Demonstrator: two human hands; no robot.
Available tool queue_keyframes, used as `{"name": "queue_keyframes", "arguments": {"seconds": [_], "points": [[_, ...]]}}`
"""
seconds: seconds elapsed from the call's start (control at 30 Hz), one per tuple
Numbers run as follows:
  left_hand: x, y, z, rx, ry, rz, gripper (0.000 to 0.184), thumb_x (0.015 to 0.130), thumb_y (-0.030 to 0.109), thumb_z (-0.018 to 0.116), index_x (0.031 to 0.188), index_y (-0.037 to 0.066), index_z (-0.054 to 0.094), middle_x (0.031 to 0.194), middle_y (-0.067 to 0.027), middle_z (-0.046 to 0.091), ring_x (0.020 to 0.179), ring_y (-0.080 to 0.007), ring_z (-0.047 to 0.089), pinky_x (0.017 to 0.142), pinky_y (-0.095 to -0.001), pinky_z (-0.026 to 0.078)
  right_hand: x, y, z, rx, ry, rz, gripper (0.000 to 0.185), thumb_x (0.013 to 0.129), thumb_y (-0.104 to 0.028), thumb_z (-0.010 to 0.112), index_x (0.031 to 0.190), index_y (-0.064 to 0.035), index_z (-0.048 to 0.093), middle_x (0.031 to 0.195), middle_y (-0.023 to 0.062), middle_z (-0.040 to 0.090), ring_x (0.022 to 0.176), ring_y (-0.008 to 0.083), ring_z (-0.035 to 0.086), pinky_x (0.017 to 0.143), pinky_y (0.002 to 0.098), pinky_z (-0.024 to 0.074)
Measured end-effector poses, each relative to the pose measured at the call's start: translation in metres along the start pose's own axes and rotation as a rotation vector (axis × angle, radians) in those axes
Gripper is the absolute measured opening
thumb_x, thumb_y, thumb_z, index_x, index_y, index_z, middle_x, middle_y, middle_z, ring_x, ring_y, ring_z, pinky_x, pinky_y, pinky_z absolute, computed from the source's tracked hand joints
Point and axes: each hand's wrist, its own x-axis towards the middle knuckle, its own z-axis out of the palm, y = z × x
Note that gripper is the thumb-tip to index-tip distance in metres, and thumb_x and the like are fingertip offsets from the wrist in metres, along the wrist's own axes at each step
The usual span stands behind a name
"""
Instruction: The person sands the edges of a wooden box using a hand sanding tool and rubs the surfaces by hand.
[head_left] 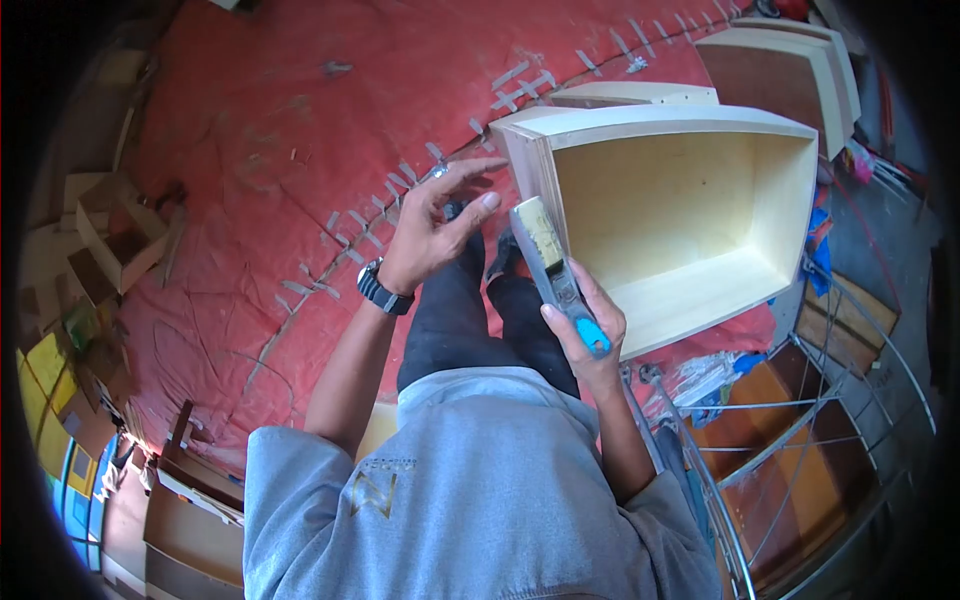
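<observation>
Right hand (pixel 612 322) clasps a hand tool (pixel 560 283) beside an open wooden box (pixel 690 122)

The red sheet (pixel 250 120) spreads across the floor, a line of tape strips (pixel 510 76) running diagonally towards its upper right corner. Near the sheet's right edge sits the box, its opening turned up towards the wearer; red shows beyond its lower right corner.

The left hand (pixel 440 225) is raised over the sheet to the left of the box, empty, with thumb and fingers apart. Its forefinger reaches towards the box's upper left corner; whether it touches cannot be told. The right hand, nearer the box's lower left corner, has its fingers and thumb closed around the tool.

The tool's long axis slants from its blue end by the right palm up and left to its pale end, which lies between the left hand and the box's left wall. Smallest is the wristwatch (pixel 383 290) on the left wrist.
</observation>
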Motion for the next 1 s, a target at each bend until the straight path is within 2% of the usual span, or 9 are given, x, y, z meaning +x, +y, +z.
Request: {"name": "queue_keyframes", "arguments": {"seconds": [0.1, 0.2, 0.23, 0.47, 0.63, 0.73, 0.8, 0.83, 1.0], "points": [[-0.037, 0.008, 0.011, -0.177, -0.005, -0.055, 0.066, 0.106, 0.027, 0.080, 0.163, 0.007, 0.055, 0.154, -0.0109, 0.066, 0.132, -0.0202, 0.067, 0.113, -0.0409, 0.054, -0.015, -0.009, -0.001, 0.794, -0.051, 0.627, 0.052, 0.099, -0.024, 0.080, 0.142, 0.0035, 0.067, 0.108, 0.0168, 0.076, 0.071, 0.0200, 0.069, 0.065, 0.0296, 0.0550], [-0.080, 0.009, 0.035, -0.218, 0.008, -0.001, 0.079, 0.102, 0.026, 0.085, 0.169, 0.007, 0.046, 0.163, -0.0133, 0.057, 0.134, -0.0230, 0.067, 0.115, -0.0429, 0.053, -0.030, 0.004, -0.005, 1.213, -0.144, 0.720, 0.048, 0.106, -0.038, 0.072, 0.130, 0.0034, 0.068, 0.104, 0.0180, 0.075, 0.063, 0.0180, 0.067, 0.053, 0.0271, 0.0494], [-0.093, 0.006, 0.043, -0.187, 0.002, 0.007, 0.097, 0.096, 0.028, 0.091, 0.174, 0.009, 0.037, 0.169, -0.0144, 0.050, 0.134, -0.0255, 0.067, 0.115, -0.0454, 0.053, -0.035, 0.007, -0.006, 1.267, -0.144, 0.732, 0.047, 0.109, -0.042, 0.067, 0.122, 0.0036, 0.067, 0.101, 0.0200, 0.074, 0.059, 0.0195, 0.066, 0.046, 0.0298, 0.0489], [-0.173, 0.001, 0.139, -0.150, 0.024, 0.182, 0.127, 0.084, 0.024, 0.100, 0.180, 0.013, 0.017, 0.162, -0.0180, 0.053, 0.127, -0.0253, 0.071, 0.113, -0.0486, 0.057, -0.116, 0.036, -0.036, 1.617, -0.427, 0.692, 0.049, 0.112, -0.043, 0.063, 0.124, 0.0040, 0.067, 0.102, 0.0216, 0.075, 0.055, 0.0195, 0.064, 0.043, 0.0281, 0.0495], [-0.224, -0.004, 0.238, -0.487, 0.215, 0.227, 0.108, 0.089, 0.005, 0.093, 0.175, 0.012, 0.027, 0.133, -0.0129, 0.071, 0.110, -0.0187, 0.076, 0.092, -0.0342, 0.065, -0.203, 0.051, -0.069, 1.595, -0.381, 0.561, 0.049, 0.111, -0.044, 0.065, 0.128, 0.0018, 0.068, 0.101, 0.0198, 0.075, 0.055, 0.0184, 0.064, 0.044, 0.0278, 0.0503], [-0.258, -0.020, 0.292, -0.486, 0.213, 0.208, 0.093, 0.093, 0.008, 0.091, 0.169, 0.008, 0.037, 0.130, -0.0113, 0.072, 0.105, -0.0166, 0.076, 0.088, -0.0299, 0.064, -0.250, 0.062, -0.093, 1.569, -0.377, 0.514, 0.047, 0.110, -0.042, 0.067, 0.130, 0.0004, 0.067, 0.101, 0.0192, 0.075, 0.055, 0.0191, 0.064, 0.045, 0.0286, 0.0512], [-0.284, -0.019, 0.310, -0.473, 0.082, -0.012, 0.076, 0.095, 0.013, 0.090, 0.160, 0.005, 0.050, 0.124, -0.0086, 0.074, 0.102, -0.0137, 0.074, 0.087, -0.0279, 0.062, -0.276, 0.072, -0.108, 1.566, -0.407, 0.521, 0.046, 0.109, -0.041, 0.068, 0.130, 0.0001, 0.067, 0.101, 0.0192, 0.075, 0.055, 0.0197, 0.065, 0.045, 0.0290, 0.0513], [-0.293, -0.010, 0.320, -0.432, 0.128, -0.006, 0.063, 0.097, 0.017, 0.089, 0.150, 0.002, 0.060, 0.122, -0.0050, 0.074, 0.100, -0.0108, 0.071, 0.086, -0.0270, 0.059, -0.286, 0.081, -0.113, 1.594, -0.437, 0.512, 0.046, 0.109, -0.040, 0.068, 0.131, 0.0006, 0.065, 0.100, 0.0195, 0.075, 0.054, 0.0201, 0.063, 0.046, 0.0295, 0.0514], [-0.308, -0.024, 0.341, -0.322, 0.010, 0.126, 0.045, 0.103, 0.026, 0.084, 0.137, 0.000, 0.071, 0.113, -0.0014, 0.075, 0.094, -0.0077, 0.065, 0.084, -0.0266, 0.057, -0.335, 0.111, -0.138, 1.596, -0.567, 0.435, 0.045, 0.110, -0.041, 0.067, 0.127, 0.0010, 0.061, 0.093, 0.0171, 0.071, 0.051, 0.0187, 0.059, 0.046, 0.0292, 0.0492]]}}
